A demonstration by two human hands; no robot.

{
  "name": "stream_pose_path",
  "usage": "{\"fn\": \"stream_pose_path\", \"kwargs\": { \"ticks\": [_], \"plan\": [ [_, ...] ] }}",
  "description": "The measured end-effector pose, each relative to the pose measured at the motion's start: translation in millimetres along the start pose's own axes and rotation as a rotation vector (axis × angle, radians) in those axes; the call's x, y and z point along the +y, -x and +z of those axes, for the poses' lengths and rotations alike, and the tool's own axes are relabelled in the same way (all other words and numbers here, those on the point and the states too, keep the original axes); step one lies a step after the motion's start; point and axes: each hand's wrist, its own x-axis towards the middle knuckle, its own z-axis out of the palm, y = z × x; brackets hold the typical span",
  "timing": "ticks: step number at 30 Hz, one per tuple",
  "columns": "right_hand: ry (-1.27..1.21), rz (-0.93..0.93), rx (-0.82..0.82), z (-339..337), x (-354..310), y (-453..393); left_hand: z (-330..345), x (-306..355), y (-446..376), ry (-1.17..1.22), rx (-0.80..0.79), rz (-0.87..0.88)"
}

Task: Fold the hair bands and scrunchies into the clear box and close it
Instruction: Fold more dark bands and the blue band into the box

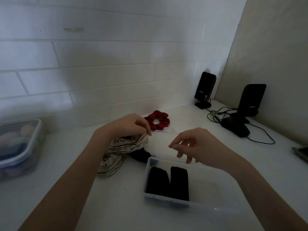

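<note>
Counter [66,189]: speakers [205,90], perhaps a mouse [235,128].

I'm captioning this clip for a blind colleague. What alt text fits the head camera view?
A left hand pinches a striped beige hair band on a white counter while the right hand hovers, holding nothing, over an open clear box containing two folded black bands. A red scrunchie lies behind, near the tiled wall.

Two black speakers [205,90] [251,100] stand upright in the far right corner of the white tabletop [116,205], their cables [216,115] tangled between them. A lidded container [20,147] sits at left beneath the tiled wall [100,55].
</note>
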Motion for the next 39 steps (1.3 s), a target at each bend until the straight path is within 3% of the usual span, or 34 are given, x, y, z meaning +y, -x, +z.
{"fn": "stream_pose_path", "kwargs": {
  "ticks": [3,8,11,16,19,23,27,32,35,39],
  "plan": [
    [0.006,0.0,0.009,-1,1,1,1,1,8,-0.209,-0.243,-0.049],
    [0.009,-0.013,0.003,1,-1,2,14,-18,11,-0.426,-0.348,-0.08],
    [0.006,-0.021,-0.003,3,-3,3,17,-22,12,-0.49,-0.163,-0.059],
    [-0.021,-0.025,0.009,3,-2,3,-1,-6,20,-0.598,0.412,-0.176],
    [-0.054,-0.025,0.006,4,-2,1,-9,-3,26,-0.455,0.581,-0.164],
    [-0.114,-0.073,0.066,8,-5,-4,-5,17,35,0.218,0.72,0.039],
    [-0.212,-0.097,0.165,16,-10,-15,9,43,34,0.594,0.659,0.095],
    [-0.338,-0.015,0.164,18,-15,-25,36,59,16,0.938,0.45,0.091],
    [-0.343,-0.016,0.151,18,-12,-24,49,66,9,0.998,0.363,0.089],
    [-0.326,-0.034,0.089,13,-8,-26,63,69,9,0.706,0.386,0.102]
  ]
}}
